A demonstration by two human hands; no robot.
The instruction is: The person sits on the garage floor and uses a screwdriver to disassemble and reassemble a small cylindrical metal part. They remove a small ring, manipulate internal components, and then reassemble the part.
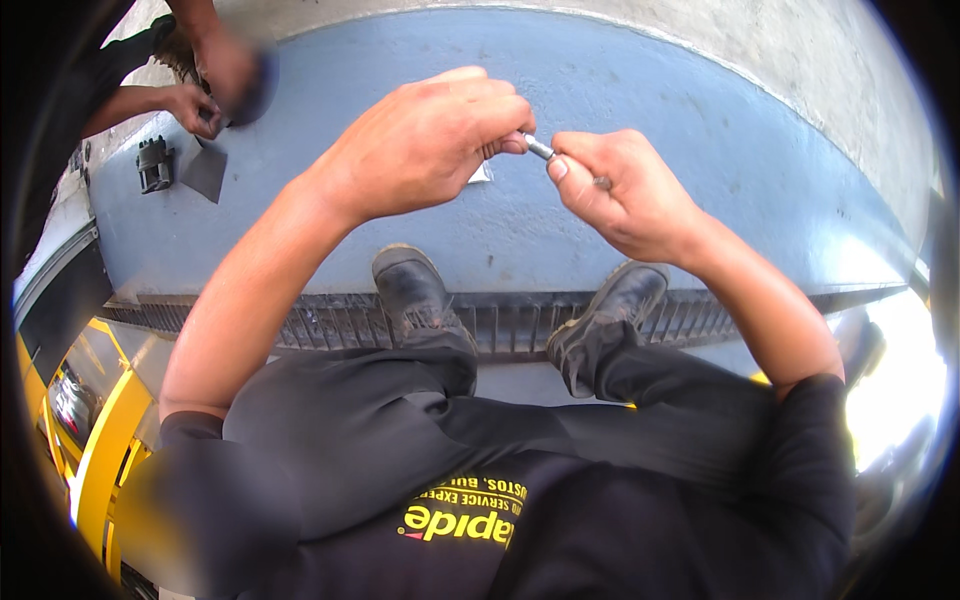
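A slim silvery metal pin (539, 147) spans the gap between my two hands, held up over the blue floor. My right hand (632, 190) is closed around it, thumb pressed along the side, and a dark round end shows below the fingers. At the pin's other end, the fingers of my left hand (440, 135) are curled in and pinch the tip. Whether anything else is inside the left fingers is hidden. Beneath the left hand, a small white piece (481, 174) lies on the floor, partly covered.
At the upper left, a co-worker's hand (194, 110) works near a dark square sheet (205, 170) and a dark metal part (155, 165) on the blue floor (740, 180). A metal grate (510, 325) runs under my boots. Yellow metal framing (108, 440) stands at the lower left.
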